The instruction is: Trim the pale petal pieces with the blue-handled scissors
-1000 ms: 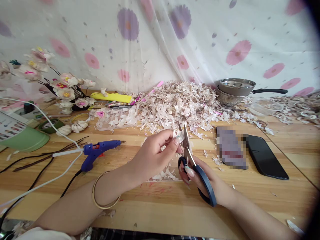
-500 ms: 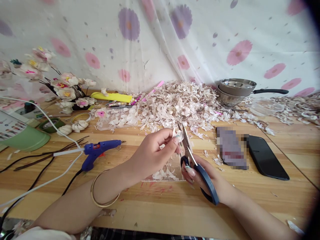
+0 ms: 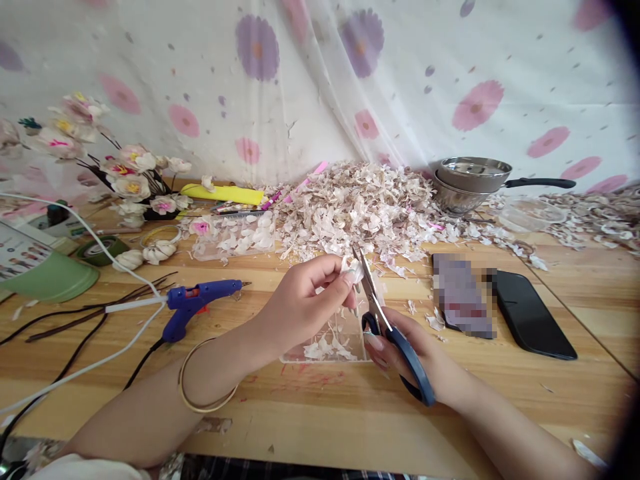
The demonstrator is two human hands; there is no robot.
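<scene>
So the surface [image 3: 320,407] is a pale wooden plank top with a few red marks near the front edge, pushed up against a white curtain [image 3: 320,73] printed with pink and purple daisies.

Containers: two steel pans [image 3: 473,179] are nested at the back right, black handle pointing right, and I can't see what's inside. Just beside them is a clear plastic tub [image 3: 530,215], contents hard to make out. Right under the hands sits a clear tray [image 3: 327,347] with a scatter of white trimmings in it. A green bowl-like thing [image 3: 50,280] sits upside down at the far left.

Middle back is a big heap of white-pink flakes [image 3: 360,207], spilling right along the wall. Left of it are a bunch of handmade flowers [image 3: 130,177], garlic bulbs [image 3: 150,255], a roll of green tape [image 3: 103,250], dark stems [image 3: 95,310] and a blue glue gun [image 3: 197,301] with its white cord trailing left. A black phone [image 3: 533,313] lies right of the hands.

The left hand [image 3: 305,303], fingers pinched shut, holds a small white petal piece [image 3: 354,270] above the tray. The right hand [image 3: 400,343] is wrapped through the handles of blue scissors [image 3: 387,327], blades nearly together and right at the petal piece.
</scene>
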